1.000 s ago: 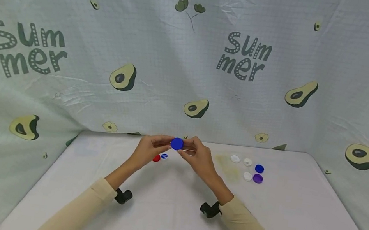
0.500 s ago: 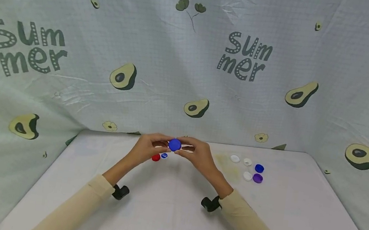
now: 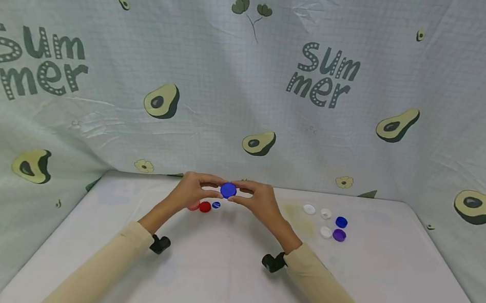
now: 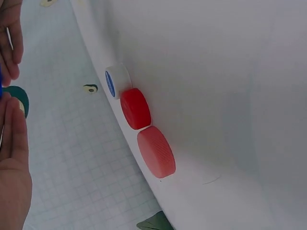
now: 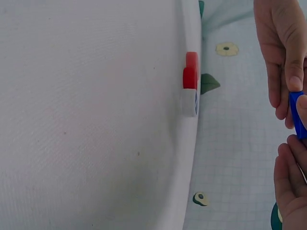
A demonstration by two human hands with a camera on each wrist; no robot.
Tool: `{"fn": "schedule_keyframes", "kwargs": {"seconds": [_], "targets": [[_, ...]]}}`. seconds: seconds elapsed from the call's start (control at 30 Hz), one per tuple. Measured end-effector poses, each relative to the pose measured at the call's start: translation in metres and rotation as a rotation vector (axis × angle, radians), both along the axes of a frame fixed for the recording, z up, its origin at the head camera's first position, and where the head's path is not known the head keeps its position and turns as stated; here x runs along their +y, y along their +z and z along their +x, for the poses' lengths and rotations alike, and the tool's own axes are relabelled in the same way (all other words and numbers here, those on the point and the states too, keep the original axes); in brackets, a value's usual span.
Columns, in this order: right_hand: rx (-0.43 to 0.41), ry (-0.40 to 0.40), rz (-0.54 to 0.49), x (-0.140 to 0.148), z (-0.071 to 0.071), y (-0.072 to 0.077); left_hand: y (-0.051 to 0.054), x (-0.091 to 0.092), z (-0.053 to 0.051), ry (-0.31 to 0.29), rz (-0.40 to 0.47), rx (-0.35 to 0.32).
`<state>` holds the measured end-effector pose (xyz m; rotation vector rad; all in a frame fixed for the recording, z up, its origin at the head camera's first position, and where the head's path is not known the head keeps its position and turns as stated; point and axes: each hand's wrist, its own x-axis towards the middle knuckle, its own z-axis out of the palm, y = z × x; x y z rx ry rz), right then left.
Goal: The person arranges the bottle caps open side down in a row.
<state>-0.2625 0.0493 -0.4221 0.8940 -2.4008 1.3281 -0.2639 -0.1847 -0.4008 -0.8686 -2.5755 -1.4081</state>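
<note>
A round blue bottle cap (image 3: 228,190) is held up above the back of the table, its flat face toward the head camera. From the left, my left hand (image 3: 192,191) pinches its edge; my right hand (image 3: 261,200) pinches the opposite edge. The right wrist view shows the blue cap (image 5: 297,115) side-on between the fingertips. Beneath the left hand stand a pink cap (image 4: 156,152), a red cap (image 4: 135,109) and a white cap with a blue printed top (image 4: 118,81), touching or nearly touching in a row near the table's back edge.
On the right of the table (image 3: 224,283) lie several white caps (image 3: 309,209), another blue cap (image 3: 342,222) and a purple cap (image 3: 339,235). An avocado-print sheet (image 3: 214,90) hangs behind the table and along both sides.
Both hands have shifted slightly left with the blue cap between them. The pink cap, hidden behind the left hand before, now shows in the head view.
</note>
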Motion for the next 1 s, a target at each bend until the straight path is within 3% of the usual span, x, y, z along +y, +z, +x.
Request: {"fn": "schedule_keyframes", "kwargs": {"seconds": [0.43, 0.67, 1.0], "targets": [[-0.129, -0.014, -0.006, -0.003, -0.012, -0.015, -0.011, 0.0, -0.011, 0.021, -0.09, -0.098], [-0.147, -0.058, 0.073, -0.003, -0.017, -0.019, -0.018, 0.003, -0.02, 0.007, -0.117, -0.132], [-0.247, -0.084, 0.147, -0.003, -0.018, -0.03, -0.026, 0.006, -0.025, 0.0, -0.187, -0.205]]}}
